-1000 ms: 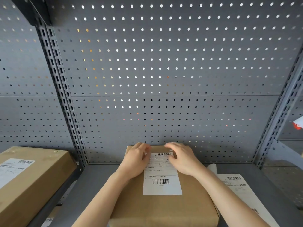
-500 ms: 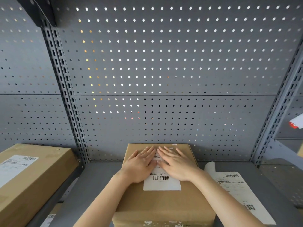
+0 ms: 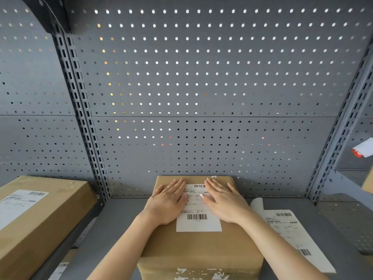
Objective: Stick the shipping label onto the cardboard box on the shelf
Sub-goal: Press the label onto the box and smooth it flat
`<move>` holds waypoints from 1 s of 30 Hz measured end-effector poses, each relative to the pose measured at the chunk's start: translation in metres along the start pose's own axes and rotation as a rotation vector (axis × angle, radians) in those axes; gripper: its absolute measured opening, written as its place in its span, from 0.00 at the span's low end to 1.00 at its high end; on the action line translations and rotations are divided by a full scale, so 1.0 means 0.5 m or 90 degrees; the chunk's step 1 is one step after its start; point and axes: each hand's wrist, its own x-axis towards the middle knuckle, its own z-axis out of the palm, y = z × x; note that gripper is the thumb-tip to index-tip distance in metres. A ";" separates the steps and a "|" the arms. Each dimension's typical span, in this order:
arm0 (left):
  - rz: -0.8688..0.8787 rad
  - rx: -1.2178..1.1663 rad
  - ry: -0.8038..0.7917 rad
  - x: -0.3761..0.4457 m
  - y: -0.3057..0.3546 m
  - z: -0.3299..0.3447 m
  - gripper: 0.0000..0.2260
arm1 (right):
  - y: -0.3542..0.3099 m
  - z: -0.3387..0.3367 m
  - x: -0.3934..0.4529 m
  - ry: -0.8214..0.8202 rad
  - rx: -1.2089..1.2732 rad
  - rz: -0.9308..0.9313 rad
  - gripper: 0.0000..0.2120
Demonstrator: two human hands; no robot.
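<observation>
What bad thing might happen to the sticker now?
The shipping label could get wrinkles or bubbles, since the left hand and right hand press flat only on its upper sides. Its lower edge looks unpressed and might lift. Pushing hard could also slide the cardboard box on the shelf.

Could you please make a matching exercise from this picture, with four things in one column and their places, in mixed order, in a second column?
Things:
1. shipping label
2. left hand
3. long cardboard box
4. strip of spare labels

Places:
A. flat on the shelf, right of the middle box
B. stuck on top of the cardboard box
C. in the bay to the left
D. pressing flat on the label's left side

Pairs: 1-B, 2-D, 3-C, 4-A
</observation>
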 end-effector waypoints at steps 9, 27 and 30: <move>0.007 0.012 -0.011 0.001 -0.007 0.004 0.26 | -0.001 -0.003 -0.009 0.004 0.014 -0.007 0.30; 0.088 0.043 -0.046 -0.007 -0.016 -0.005 0.24 | 0.015 -0.008 -0.020 -0.023 0.049 -0.109 0.22; 0.092 0.036 -0.040 -0.008 -0.015 -0.004 0.24 | 0.014 -0.007 -0.020 -0.016 0.050 -0.110 0.22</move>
